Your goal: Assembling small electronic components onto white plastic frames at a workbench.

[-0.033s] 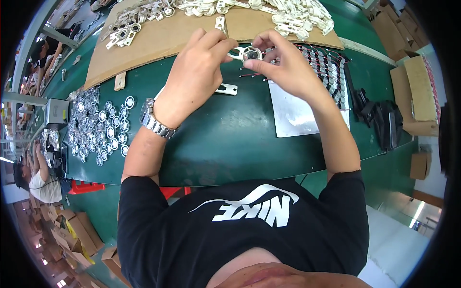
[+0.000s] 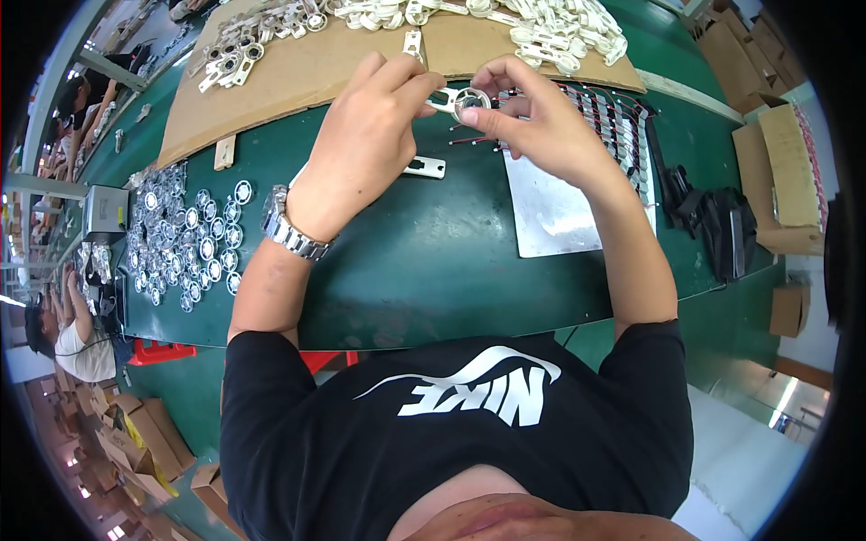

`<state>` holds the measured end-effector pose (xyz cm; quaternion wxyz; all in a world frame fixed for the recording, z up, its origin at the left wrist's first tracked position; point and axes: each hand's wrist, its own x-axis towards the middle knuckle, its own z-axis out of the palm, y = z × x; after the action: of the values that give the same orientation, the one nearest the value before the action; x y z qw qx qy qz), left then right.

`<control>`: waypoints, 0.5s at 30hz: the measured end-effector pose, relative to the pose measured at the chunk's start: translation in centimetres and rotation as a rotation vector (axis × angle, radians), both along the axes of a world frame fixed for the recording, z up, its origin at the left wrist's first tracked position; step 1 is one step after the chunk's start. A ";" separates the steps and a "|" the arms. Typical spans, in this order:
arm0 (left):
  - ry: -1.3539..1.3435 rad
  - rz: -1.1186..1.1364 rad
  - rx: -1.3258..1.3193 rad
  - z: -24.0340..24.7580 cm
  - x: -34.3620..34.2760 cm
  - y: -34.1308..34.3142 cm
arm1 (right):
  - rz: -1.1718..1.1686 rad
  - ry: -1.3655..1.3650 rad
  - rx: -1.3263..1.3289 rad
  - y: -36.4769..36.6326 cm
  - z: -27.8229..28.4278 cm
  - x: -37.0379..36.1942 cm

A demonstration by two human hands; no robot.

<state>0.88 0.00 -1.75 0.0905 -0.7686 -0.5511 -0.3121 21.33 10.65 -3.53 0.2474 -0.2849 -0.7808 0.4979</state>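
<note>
The tabletop [image 2: 415,279] is supporting a cardboard sheet [image 2: 298,95], which is carrying heaped white parts [image 2: 573,34]; whether these are finished cannot be told. The plate [image 2: 555,216] is bearing wired parts [image 2: 622,135]. Above the tabletop, the left hand [image 2: 374,122] is gripping the frame [image 2: 457,103] by its narrow end; the right hand [image 2: 541,122] is pinching its round end. Work on this frame is apparently progressing. Clear discs [image 2: 208,248] are lying loose at left, apparently unfitted.

Bench [image 2: 433,270] is brightly lit. Soft glare is thrown back by it and the plate [image 2: 555,221]. Lamps [image 2: 115,532] at lower left are blown out. Straight edges are bowed toward the rim, corners are blacked out; far-left background is softened.
</note>
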 end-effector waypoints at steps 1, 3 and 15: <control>0.009 -0.014 0.006 0.1 0.1 -0.1 | 0.000 -0.002 -0.002 0.0 0.5 0.1; 0.017 -0.031 0.011 0.4 0.2 -0.2 | 0.035 -0.004 -0.162 -0.2 1.5 0.5; 0.157 -0.071 0.111 0.9 1.0 -0.5 | 0.140 0.047 -0.438 0.3 0.9 0.3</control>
<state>1.85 -0.48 -0.84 0.1649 -0.8035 -0.4966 -0.2839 21.67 10.97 -2.63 0.1626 -0.2654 -0.6659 0.6780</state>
